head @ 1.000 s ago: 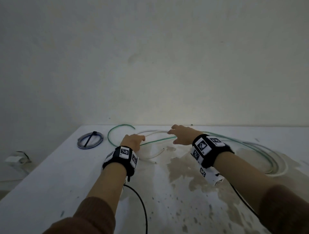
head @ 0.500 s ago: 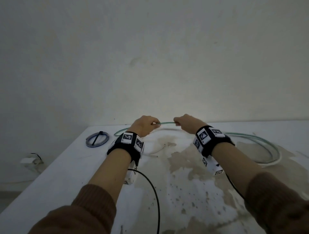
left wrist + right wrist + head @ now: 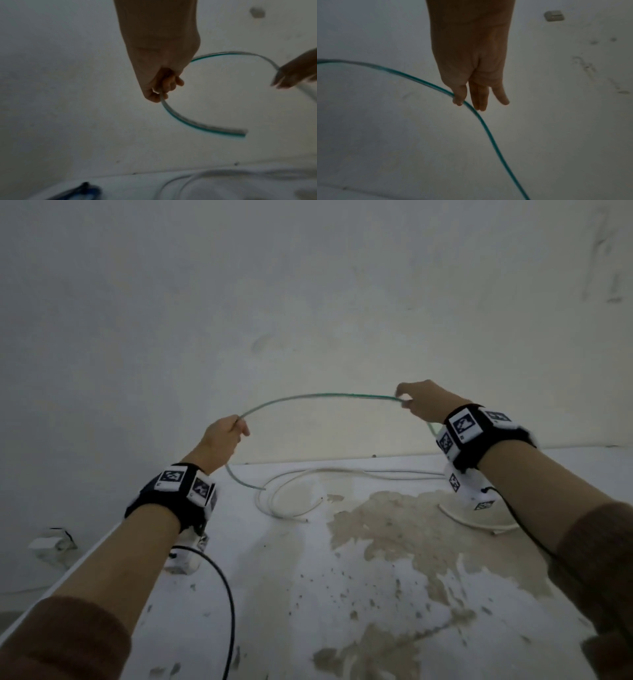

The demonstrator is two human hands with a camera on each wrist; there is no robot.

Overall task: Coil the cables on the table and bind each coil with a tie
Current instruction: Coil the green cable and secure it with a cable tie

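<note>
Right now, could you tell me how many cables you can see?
3, possibly more hidden. The green cable arches between the left hand and right hand; the white cable lies loose on the table; a blurred dark coil sits far left.

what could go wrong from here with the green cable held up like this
1. The right hand only pinches the green cable at thumb and fingertip, with the other fingers straight, so that grip may slip as the arc springs back.
2. The short free end below the left hand hangs near the white cable and might snag it.
</note>
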